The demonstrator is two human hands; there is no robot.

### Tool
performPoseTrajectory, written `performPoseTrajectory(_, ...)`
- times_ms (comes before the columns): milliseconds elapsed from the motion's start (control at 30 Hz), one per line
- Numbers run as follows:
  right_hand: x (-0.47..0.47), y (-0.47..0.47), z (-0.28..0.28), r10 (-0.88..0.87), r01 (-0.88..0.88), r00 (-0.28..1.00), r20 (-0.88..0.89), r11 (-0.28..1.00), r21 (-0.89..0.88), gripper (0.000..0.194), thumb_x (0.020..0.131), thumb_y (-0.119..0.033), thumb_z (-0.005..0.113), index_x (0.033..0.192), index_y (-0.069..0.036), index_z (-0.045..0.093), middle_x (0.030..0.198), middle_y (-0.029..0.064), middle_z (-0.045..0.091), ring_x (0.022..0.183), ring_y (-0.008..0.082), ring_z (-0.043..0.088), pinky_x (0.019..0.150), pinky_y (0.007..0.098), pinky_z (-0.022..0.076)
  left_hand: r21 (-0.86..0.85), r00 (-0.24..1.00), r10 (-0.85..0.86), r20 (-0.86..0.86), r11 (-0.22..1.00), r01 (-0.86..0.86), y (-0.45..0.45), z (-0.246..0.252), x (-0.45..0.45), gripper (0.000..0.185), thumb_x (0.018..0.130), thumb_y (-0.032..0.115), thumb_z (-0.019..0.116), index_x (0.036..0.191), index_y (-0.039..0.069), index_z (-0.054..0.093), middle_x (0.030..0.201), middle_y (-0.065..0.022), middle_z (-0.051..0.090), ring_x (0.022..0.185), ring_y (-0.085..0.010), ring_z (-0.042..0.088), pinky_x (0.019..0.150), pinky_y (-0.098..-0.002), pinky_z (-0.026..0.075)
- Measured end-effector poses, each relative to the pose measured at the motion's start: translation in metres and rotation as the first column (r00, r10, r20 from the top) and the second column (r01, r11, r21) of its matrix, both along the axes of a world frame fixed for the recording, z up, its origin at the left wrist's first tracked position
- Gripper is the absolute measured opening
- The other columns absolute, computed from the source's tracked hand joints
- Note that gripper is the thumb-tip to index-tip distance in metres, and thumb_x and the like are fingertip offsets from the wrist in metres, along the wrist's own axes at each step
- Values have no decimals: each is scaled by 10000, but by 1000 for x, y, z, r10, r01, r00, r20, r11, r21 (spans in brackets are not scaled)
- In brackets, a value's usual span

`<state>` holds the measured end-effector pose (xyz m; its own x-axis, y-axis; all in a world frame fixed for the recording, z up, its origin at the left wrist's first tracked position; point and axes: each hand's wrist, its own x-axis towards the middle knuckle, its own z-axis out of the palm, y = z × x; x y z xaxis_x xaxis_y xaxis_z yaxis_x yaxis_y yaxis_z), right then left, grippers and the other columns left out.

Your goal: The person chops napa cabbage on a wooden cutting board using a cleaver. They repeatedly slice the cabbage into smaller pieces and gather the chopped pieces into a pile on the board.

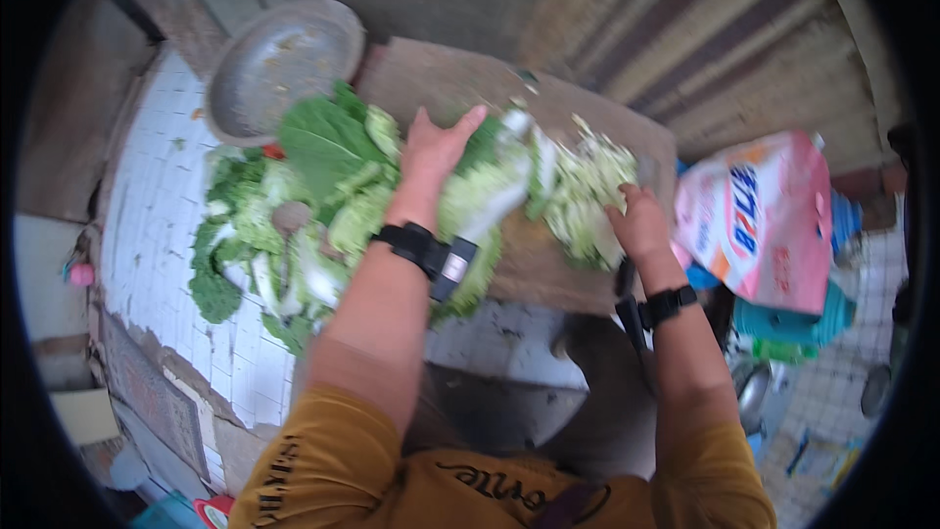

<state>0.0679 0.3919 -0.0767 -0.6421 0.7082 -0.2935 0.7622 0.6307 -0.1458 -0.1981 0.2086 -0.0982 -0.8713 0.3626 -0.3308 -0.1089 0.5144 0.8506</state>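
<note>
My left hand (439, 143) is over the wooden board with thumb and fingers spread, between a dark green leaf (323, 136) and a pale leafy cabbage (488, 180). Nothing shows in the gap between its thumb and fingers. At the board's right side, my right hand (640, 224) touches a heap of shredded cabbage (587, 195) with bent fingers. Its underside is hidden, so I cannot tell whether it grips anything. The cutting board (543, 286) lies under the shreds and part of the whole leaves. Black straps circle both wrists.
A soiled metal basin (286, 66) leans behind the pile of loose leaves (257, 250) on the white tiled surface (154, 176). A ladle-like utensil (291, 219) lies on the leaves. Right of the board stands a pink-and-white printed bag (756, 220) above a teal container (797, 319).
</note>
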Motion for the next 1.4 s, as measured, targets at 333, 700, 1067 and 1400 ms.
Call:
performPoseTrajectory(333, -107, -34, -48, 127, -129, 991, -35, 990, -59, 749, 669, -246, 827, 1296, -130, 435, 1157, 241, 517, 1063, 402, 565, 911, 430, 484, 364, 394, 139, 909, 200, -910, -51, -4, -72, 946, 886, 517, 591, 1507, 86, 22, 1515, -213, 152, 1407, -391, 195, 1150, -542, 124)
performPoseTrajectory(700, -119, -33, -44, 54, -52, 998, 38, 998, -46, 681, 727, -220, 751, 1279, -117, 367, 1151, 263, 531, 1064, 410, 567, 907, 433, 480, 261, 263, -1, 965, 133, -956, -117, -13, -148, 544, 998, 374, 443, 1369, -11, 344, 1366, -255, 413, 1219, -417, 464, 1038, -524, 413)
performPoseTrajectory(1067, -122, -42, -44, -129, 129, 985, 113, 992, 8, 768, 716, -432, 711, 1264, -56, 326, 1042, 212, 663, 996, 356, 640, 839, 418, 509, 191, 649, 434, 625, 721, -666, -185, -35, -169, 326, 937, 474, 482, 931, 155, 546, 652, -10, 584, 444, -81, 283, 441, -248, 244)
performPoseTrajectory(1400, -119, -42, -38, -59, 69, 993, 105, 993, -95, 909, 697, -344, 716, 1441, -80, 265, 1097, 195, 652, 1035, 333, 627, 864, 397, 502, 304, 620, 372, 690, 628, -716, -233, -11, -201, 368, 877, 232, 552, 1192, 99, 414, 1081, -135, 634, 779, -155, 638, 464, -263, 315)
